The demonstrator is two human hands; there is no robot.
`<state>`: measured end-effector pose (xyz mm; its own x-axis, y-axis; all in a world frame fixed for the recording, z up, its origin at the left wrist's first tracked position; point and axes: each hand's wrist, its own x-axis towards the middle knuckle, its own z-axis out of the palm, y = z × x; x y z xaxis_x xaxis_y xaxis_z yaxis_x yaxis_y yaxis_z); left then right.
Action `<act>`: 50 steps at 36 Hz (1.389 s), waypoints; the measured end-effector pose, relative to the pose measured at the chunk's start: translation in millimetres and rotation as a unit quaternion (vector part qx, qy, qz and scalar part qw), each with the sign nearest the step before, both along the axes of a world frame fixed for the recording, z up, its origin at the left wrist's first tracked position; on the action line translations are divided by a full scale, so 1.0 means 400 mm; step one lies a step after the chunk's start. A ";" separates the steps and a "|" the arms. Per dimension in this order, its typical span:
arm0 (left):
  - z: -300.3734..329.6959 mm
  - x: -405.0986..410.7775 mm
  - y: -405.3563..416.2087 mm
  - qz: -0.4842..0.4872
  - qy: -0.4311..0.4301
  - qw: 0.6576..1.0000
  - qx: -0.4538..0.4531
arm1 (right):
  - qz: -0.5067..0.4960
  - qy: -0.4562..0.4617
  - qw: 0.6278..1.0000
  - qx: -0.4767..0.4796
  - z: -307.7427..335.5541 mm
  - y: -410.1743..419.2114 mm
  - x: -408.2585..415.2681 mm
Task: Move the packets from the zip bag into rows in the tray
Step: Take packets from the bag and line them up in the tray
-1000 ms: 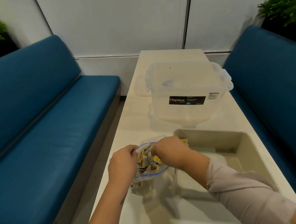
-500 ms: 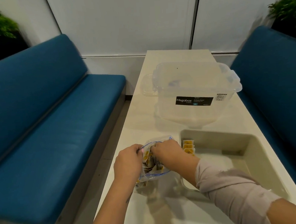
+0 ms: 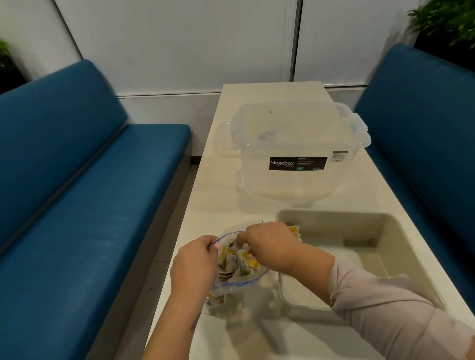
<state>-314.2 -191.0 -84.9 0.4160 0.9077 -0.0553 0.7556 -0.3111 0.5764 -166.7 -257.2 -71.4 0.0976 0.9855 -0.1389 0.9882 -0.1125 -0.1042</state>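
Note:
A clear zip bag (image 3: 234, 291) with a blue-edged mouth stands on the table, full of several yellow and white packets (image 3: 240, 263). My left hand (image 3: 192, 262) grips the left rim of the bag's mouth. My right hand (image 3: 271, 247) reaches into the mouth with curled fingers among the packets; whether it holds one is hidden. A beige tray (image 3: 374, 257) lies just right of the bag. A few packets (image 3: 295, 230) stand in the tray's far left corner, partly hidden behind my right hand.
A clear Megabox storage box (image 3: 298, 153) stands beyond the tray, with its lid (image 3: 224, 144) at its left. The narrow white table (image 3: 212, 198) runs between two blue benches (image 3: 80, 217). Plants sit in the upper corners.
My right hand has stayed inside the bag's mouth and shifted slightly among the packets. The left hand keeps its grip on the rim. The camera view has shifted.

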 end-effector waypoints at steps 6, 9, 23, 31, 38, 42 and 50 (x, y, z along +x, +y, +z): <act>-0.009 0.001 0.004 0.001 0.004 1.000 0.003 | -0.081 0.146 0.986 0.007 0.048 -0.020 0.038; -0.012 0.001 0.007 0.005 -0.004 1.000 -0.001 | -0.140 0.223 0.963 0.057 0.084 -0.044 0.075; -0.017 0.006 0.009 0.013 0.002 1.000 -0.002 | -0.263 0.269 0.922 0.090 0.083 -0.173 0.237; -0.016 0.007 0.009 0.007 0.009 1.000 0.002 | -0.330 0.157 0.929 0.061 0.002 -0.178 0.288; -0.013 0.010 0.007 0.005 0.008 1.000 0.000 | -0.351 0.077 0.933 0.033 -0.066 -0.149 0.287; -0.012 0.011 0.008 0.004 0.012 1.000 0.004 | -0.367 0.094 0.925 0.036 -0.089 -0.139 0.284; -0.012 0.013 0.008 0.007 0.010 1.000 -0.004 | -0.367 0.061 0.926 0.063 -0.122 -0.136 0.259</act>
<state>-309.1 -187.6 -89.5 0.4013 0.9133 -0.0703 0.7711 -0.2954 0.5640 -63.2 -311.6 -120.4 0.7386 0.6692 -0.0812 0.6307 -0.7285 -0.2672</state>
